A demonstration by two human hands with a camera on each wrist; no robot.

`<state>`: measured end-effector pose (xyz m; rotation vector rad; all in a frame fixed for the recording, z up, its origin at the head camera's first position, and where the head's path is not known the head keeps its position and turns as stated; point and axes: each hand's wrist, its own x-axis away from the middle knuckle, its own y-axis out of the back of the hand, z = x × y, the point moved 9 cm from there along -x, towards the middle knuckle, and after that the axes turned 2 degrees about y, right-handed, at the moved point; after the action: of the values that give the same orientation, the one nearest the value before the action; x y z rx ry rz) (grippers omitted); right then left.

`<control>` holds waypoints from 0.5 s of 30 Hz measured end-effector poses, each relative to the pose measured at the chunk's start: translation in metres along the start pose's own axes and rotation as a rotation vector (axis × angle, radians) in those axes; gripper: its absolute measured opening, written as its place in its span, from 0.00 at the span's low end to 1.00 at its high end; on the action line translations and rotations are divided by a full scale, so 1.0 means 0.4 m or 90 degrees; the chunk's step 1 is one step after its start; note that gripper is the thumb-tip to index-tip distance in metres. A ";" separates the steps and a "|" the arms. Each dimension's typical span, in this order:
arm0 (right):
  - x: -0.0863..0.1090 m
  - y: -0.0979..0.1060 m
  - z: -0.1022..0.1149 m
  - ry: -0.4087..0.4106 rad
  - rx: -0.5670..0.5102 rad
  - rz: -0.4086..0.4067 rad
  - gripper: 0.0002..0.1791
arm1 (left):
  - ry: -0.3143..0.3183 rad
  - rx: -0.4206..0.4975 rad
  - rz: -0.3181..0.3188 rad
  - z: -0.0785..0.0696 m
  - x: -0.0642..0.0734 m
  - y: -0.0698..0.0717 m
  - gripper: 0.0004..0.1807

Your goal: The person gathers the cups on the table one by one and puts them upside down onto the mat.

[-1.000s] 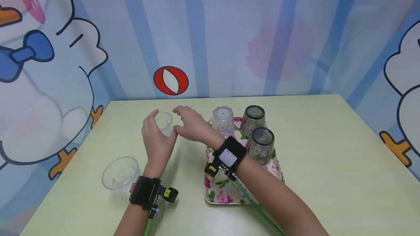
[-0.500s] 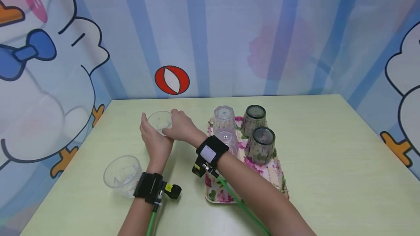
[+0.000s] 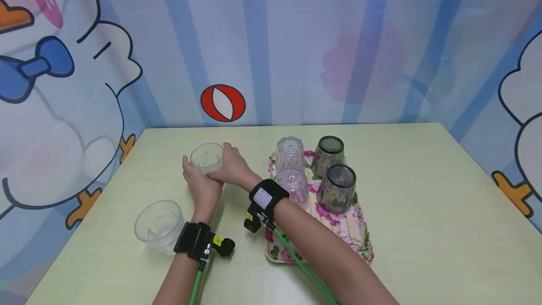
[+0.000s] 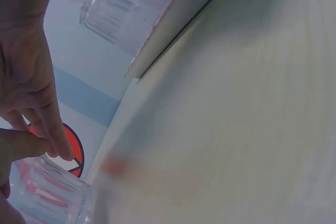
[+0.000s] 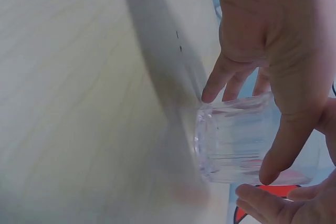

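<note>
Above the table's back left, a clear glass (image 3: 206, 156) is held upright between my two hands in the head view. My right hand (image 3: 234, 167) grips it from the right; in the right wrist view its thumb and fingers span the ribbed glass (image 5: 231, 140). My left hand (image 3: 203, 191) curls around the near left side, its fingertips partly hidden behind the glass. The two hands meet at the near side. In the left wrist view, the glass (image 4: 50, 192) shows only at the lower left corner, under the fingers.
A floral tray (image 3: 279, 254) at centre right bears upturned glasses: two clear (image 3: 293, 185) and two grey (image 3: 337, 189). A wide clear container (image 3: 158, 225) stands left of my left wrist. Green cables (image 3: 302, 267) run from both wrist cameras. A printed curtain (image 3: 288, 46) hangs behind the table.
My right hand has moved left from beside the glass to gripping it. The glass has shifted slightly left. Behind the right arm, the nearer clear glass on the tray has come into view.
</note>
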<state>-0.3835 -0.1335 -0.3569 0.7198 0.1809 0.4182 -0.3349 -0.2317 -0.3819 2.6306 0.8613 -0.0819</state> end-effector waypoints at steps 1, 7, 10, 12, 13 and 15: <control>-0.003 -0.003 -0.003 0.003 -0.009 -0.001 0.53 | 0.010 0.013 0.004 0.007 -0.002 -0.003 0.59; -0.015 -0.013 -0.011 0.034 -0.063 -0.022 0.56 | 0.030 0.060 -0.008 0.028 -0.007 -0.004 0.55; -0.019 -0.018 -0.014 0.048 -0.094 -0.031 0.57 | 0.026 0.071 -0.023 0.029 -0.006 0.000 0.52; -0.021 -0.022 -0.018 0.049 -0.114 -0.035 0.56 | 0.022 0.077 -0.029 0.029 -0.006 0.001 0.49; -0.022 -0.024 -0.021 0.046 -0.125 -0.037 0.56 | 0.018 0.079 -0.033 0.029 -0.006 0.002 0.48; -0.023 -0.027 -0.027 0.036 -0.141 -0.042 0.56 | 0.011 0.083 -0.035 0.028 -0.007 0.002 0.45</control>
<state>-0.3917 -0.1384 -0.3719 0.4835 0.2074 0.3891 -0.3361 -0.2381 -0.3917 2.7322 0.9650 -0.1348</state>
